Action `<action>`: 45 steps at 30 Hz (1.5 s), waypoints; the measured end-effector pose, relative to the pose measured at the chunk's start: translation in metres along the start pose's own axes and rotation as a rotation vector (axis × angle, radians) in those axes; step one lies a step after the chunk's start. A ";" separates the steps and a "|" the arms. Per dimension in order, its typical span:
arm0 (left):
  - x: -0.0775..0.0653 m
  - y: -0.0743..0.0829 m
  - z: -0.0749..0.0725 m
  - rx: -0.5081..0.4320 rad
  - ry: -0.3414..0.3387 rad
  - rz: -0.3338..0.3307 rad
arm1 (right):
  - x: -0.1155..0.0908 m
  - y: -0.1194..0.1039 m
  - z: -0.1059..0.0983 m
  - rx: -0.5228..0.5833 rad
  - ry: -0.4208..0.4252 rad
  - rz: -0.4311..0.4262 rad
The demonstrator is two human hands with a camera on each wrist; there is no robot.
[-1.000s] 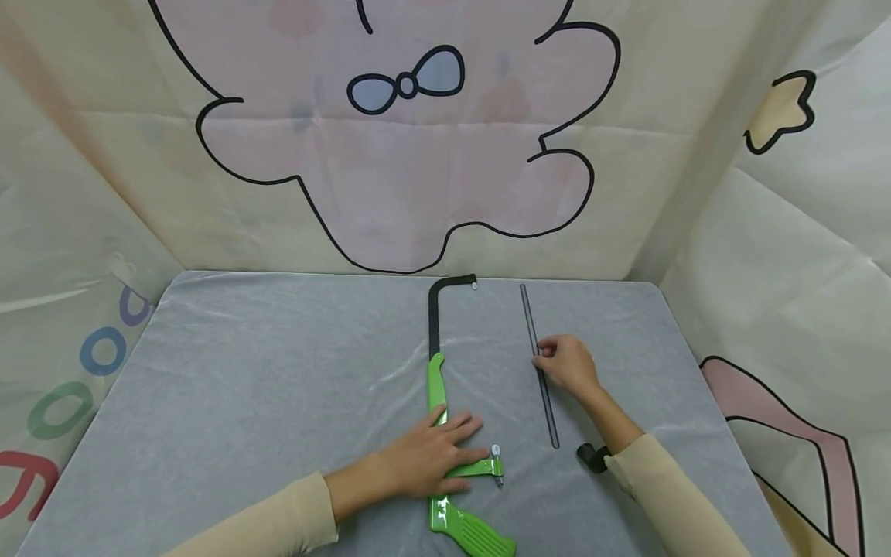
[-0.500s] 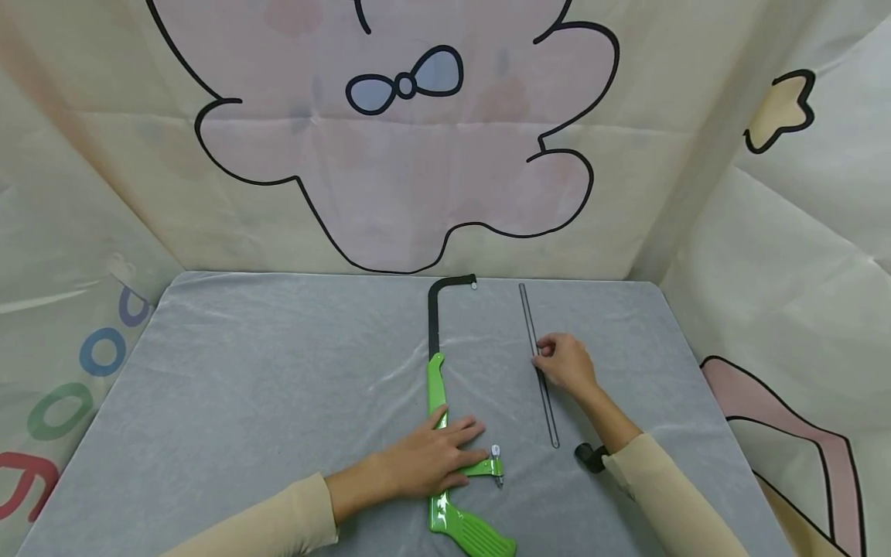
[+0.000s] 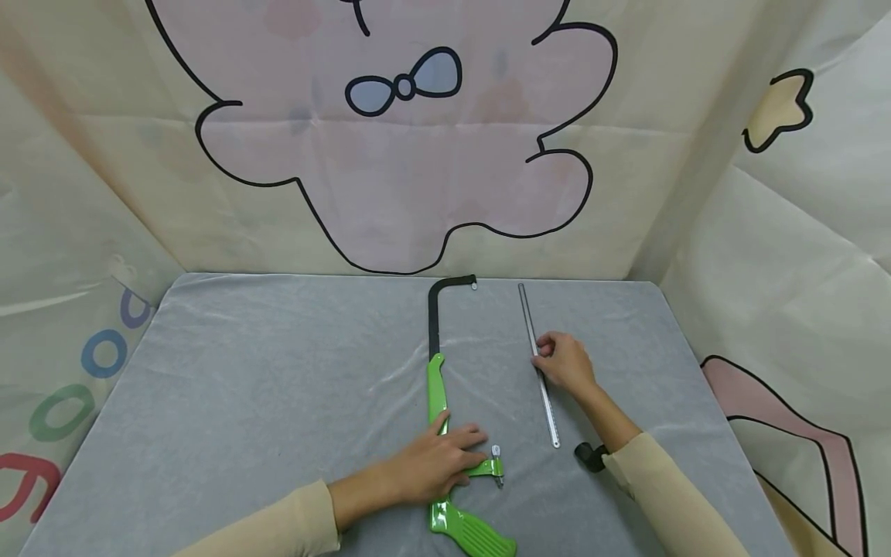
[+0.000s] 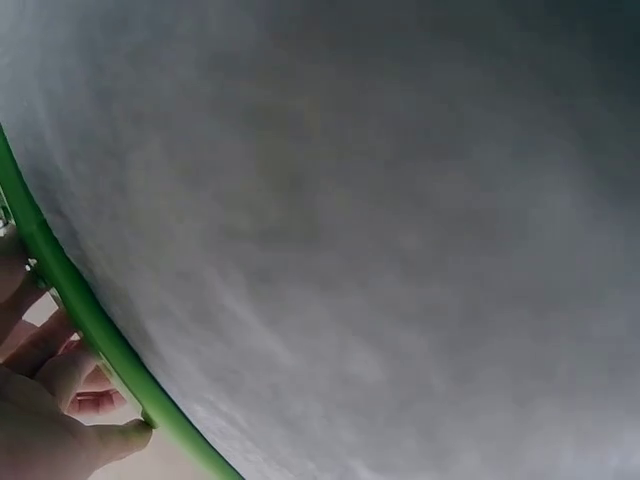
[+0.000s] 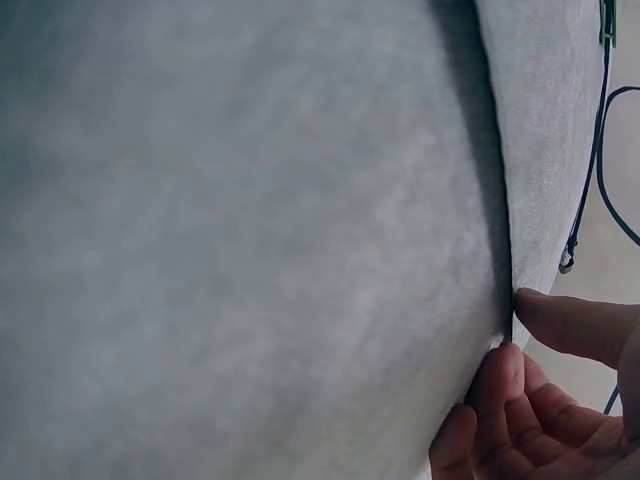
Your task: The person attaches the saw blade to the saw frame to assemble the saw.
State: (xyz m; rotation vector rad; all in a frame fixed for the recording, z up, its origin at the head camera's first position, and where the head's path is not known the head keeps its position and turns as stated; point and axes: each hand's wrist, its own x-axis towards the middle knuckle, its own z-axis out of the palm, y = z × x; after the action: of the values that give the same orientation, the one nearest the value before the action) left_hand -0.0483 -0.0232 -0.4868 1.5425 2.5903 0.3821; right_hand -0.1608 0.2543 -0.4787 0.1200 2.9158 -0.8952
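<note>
Right hand [image 3: 567,365] pinches the hacksaw blade [image 3: 547,410] near mid-length, thumb on one side, fingertips on the other. Blade stands right of the hacksaw frame [image 3: 436,387], apart from it, slanting slightly, far end leaning left. Right wrist view shows it nearly edge-on, shadow alongside; cannot tell whether it is clear of the cloth.

Left hand [image 3: 435,464] rests across the frame's green part, thumb forward along it, other fingers reaching over toward the rear bracket [image 3: 485,468]; relaxed, no firm clasp evident. Bracket carries a wing nut [image 3: 496,451]. Handle [image 3: 480,532] lies nearest the person. Black front arm [image 3: 434,317] runs away and bends right, a small pin [image 3: 475,286] at its tip. Grey cloth [image 3: 292,371] beneath all; printed curtain [image 3: 383,178] behind.

Handling, as judged: blade light, thin, springy, likely to flex and twist between fingertips; smooth faces may slip, one edge probably toothed. Best held flat-on by the faces, near an end for finer aim. Frame heavier, rigid; handle or green spine gives a sure hold.

Against the earlier frames: blade's face now shows pale silver where it was dark, perhaps turned a little; place unchanged. Left fingers slightly raised and less spread. Frame has not shifted
</note>
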 end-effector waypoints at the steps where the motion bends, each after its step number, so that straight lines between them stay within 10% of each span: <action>1: 0.000 0.001 0.000 0.001 0.007 0.000 | 0.000 0.000 0.000 0.000 0.003 -0.001; 45: 0.001 0.009 0.000 -0.106 0.105 -0.055 | 0.005 -0.004 0.005 0.095 0.030 -0.012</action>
State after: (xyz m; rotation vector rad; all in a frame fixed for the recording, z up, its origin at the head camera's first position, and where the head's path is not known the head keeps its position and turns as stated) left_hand -0.0409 -0.0176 -0.4846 1.4506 2.6360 0.5991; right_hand -0.1656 0.2481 -0.4810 0.1243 2.9040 -1.0433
